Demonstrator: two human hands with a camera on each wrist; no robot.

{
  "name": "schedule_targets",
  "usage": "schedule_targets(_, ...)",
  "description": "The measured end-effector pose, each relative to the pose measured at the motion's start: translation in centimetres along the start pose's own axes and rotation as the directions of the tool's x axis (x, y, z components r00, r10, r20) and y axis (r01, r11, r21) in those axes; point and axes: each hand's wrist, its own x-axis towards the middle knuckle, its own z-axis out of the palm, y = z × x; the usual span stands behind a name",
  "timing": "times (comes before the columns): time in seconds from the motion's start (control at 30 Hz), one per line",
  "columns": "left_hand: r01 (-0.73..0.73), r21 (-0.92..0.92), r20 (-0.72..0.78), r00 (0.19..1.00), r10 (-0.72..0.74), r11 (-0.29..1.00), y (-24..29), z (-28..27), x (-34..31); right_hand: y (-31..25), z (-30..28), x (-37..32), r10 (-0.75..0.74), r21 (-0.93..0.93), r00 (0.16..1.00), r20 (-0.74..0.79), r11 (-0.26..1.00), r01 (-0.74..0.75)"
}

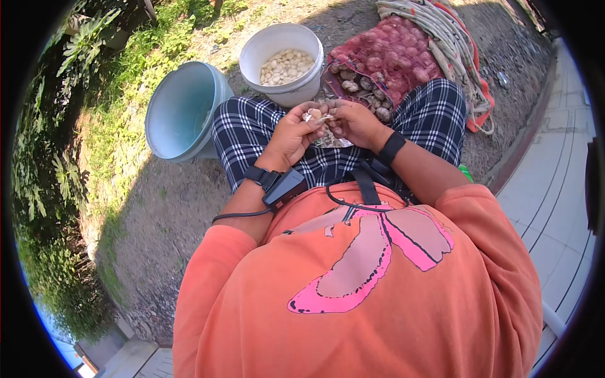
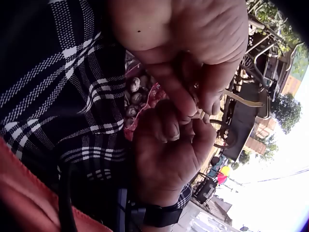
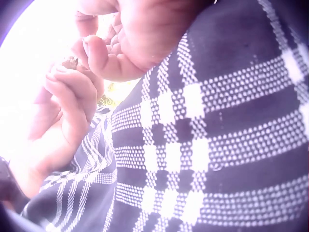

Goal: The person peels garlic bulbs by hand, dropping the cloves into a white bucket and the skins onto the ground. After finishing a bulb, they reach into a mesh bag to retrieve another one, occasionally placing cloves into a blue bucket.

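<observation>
Above the lap, my left hand point(image 1: 292, 133) and right hand point(image 1: 358, 121) meet fingertip to fingertip around a small piece of garlic point(image 1: 308, 117) with pale papery skin. Both hands pinch it between curled fingers and thumb, and the fingers hide most of it. In the left wrist view, a thin dry strip point(image 2: 245, 99) pokes out past the left hand's fingers point(image 2: 210, 94). The right hand point(image 2: 166, 150) sits just below, its fingertips against the left ones. The right wrist view is washed out, with a brownish bit point(image 3: 71, 62) at the left hand's fingertips.
Ahead stands a white bucket point(image 1: 251, 57) with peeled garlic cloves point(image 1: 287, 67) inside. A pale blue bucket point(image 1: 155, 120) is at the left knee. A red net bag point(image 1: 403, 53) spills garlic bulbs point(image 1: 350, 84) by the right knee. Peelings point(image 1: 332, 140) lie between the legs.
</observation>
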Motion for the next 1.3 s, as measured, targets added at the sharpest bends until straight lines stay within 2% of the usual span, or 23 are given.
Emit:
schedule_targets(0.07, -0.017, -0.101, -0.025, 1.000, 0.014, 0.995, 0.1, -0.7, 0.3, -0.2, -0.4, 0.2, 0.031, 0.077, 0.996, 0.087, 0.996, -0.037)
schedule_targets(0.17, -0.025, -0.154, -0.071, 0.997, 0.014, 0.988, 0.0, -1.2, 0.7, -0.5, -0.8, 0.4, 0.039, 0.151, 0.998, 0.055, 0.987, -0.047)
schedule_targets(0.27, -0.019, -0.122, -0.063, 0.998, 0.011, 0.992, -0.1, -1.2, 0.6, -1.0, -0.8, 0.6, 0.046, 0.202, 0.998, 0.046, 0.978, -0.055)
schedule_targets(0.37, -0.017, -0.114, -0.060, 0.998, 0.011, 0.993, 0.0, -1.1, 0.6, -1.5, -0.8, 0.5, 0.035, 0.138, 0.998, 0.060, 0.990, -0.043)
schedule_targets(0.5, 0.002, -0.096, -0.052, 0.999, -0.007, 0.995, -0.2, -1.0, 0.6, -1.7, -1.3, 0.6, 0.091, 0.217, 0.992, 0.093, 0.970, -0.109)
schedule_targets(0.67, 0.018, -0.098, -0.059, 0.998, -0.024, 0.995, -0.1, -0.7, 0.7, -1.4, -1.2, 0.8, 0.142, 0.159, 0.989, 0.042, 0.976, -0.147)
schedule_targets(0.8, 0.028, -0.096, -0.039, 0.999, -0.032, 0.995, -0.1, -0.9, 0.7, -1.2, -1.2, 0.8, 0.133, 0.132, 0.990, 0.055, 0.982, -0.139)
schedule_targets(0.9, 0.029, -0.077, -0.041, 0.999, -0.032, 0.997, -0.2, -1.1, 0.5, -1.2, -0.9, 0.9, 0.119, 0.107, 0.993, 0.010, 0.987, -0.119)
schedule_targets(0.97, 0.043, -0.039, -0.064, 0.997, -0.046, 0.998, -0.1, -0.8, 0.5, -2.1, -0.3, 0.5, 0.032, 0.159, 0.998, -0.054, 0.987, -0.023)
schedule_targets(1.03, 0.045, -0.026, -0.061, 0.997, -0.047, 0.999, -0.2, -0.8, 0.4, -5.3, 0.1, -0.5, -0.056, 0.160, 0.994, -0.090, 0.985, 0.070)
schedule_targets(1.1, 0.038, -0.062, -0.139, 0.989, -0.046, 0.997, 0.1, 0.2, 0.1, -10.4, 0.2, -2.9, -0.267, 0.313, 0.963, -0.019, 0.914, 0.260)
schedule_targets(1.17, 0.045, -0.005, -0.084, 0.995, -0.045, 0.999, -0.4, -0.7, 0.6, -15.6, -0.7, -6.6, -0.470, 0.311, 0.882, -0.033, 0.834, 0.456)
schedule_targets(1.23, 0.054, 0.018, -0.099, 0.994, -0.052, 0.998, -0.4, -0.8, 0.6, -19.6, -3.5, -10.1, -0.611, 0.404, 0.791, 0.035, 0.733, 0.548)
schedule_targets(1.3, 0.051, 0.017, -0.107, 0.993, -0.049, 0.999, -0.3, -0.2, 0.4, -21.4, -6.4, -13.5, -0.690, 0.373, 0.710, -0.142, 0.627, 0.684)
